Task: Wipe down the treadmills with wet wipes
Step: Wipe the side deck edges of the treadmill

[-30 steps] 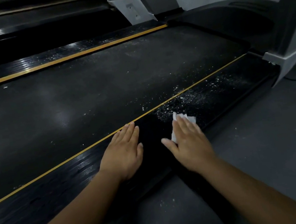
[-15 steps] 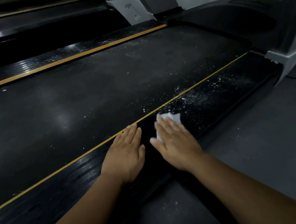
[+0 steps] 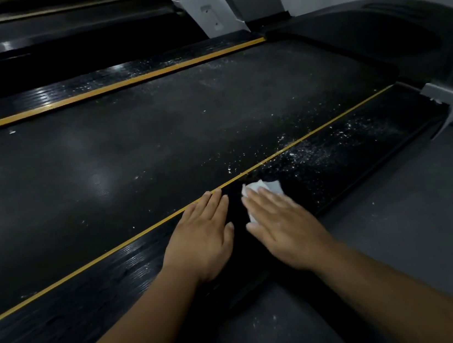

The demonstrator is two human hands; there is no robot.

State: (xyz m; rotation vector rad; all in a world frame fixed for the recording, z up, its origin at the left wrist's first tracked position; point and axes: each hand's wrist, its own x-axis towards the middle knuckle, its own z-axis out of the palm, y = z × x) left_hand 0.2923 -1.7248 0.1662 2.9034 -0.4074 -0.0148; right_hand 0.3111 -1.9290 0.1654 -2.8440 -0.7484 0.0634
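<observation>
Flat right hand (image 3: 284,224) pressing crumpled white wet wipe (image 3: 272,186) on black ribbed side rail (image 3: 118,277); white dust specks (image 3: 312,154) lying at two o'clock.

The right hand (image 3: 284,224) has slid the wet wipe (image 3: 271,187) along the side rail (image 3: 98,300) — nearer the left hand (image 3: 202,240).

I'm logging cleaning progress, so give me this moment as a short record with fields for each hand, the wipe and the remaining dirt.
left hand: flat on the near side rail, straight, holding nothing
right hand: flat, pressing the wet wipe onto the same rail
wet wipe: white, partly showing beyond the hand
remaining dirt: white specks on the rail ahead of the wipe, fewer on the belt
</observation>
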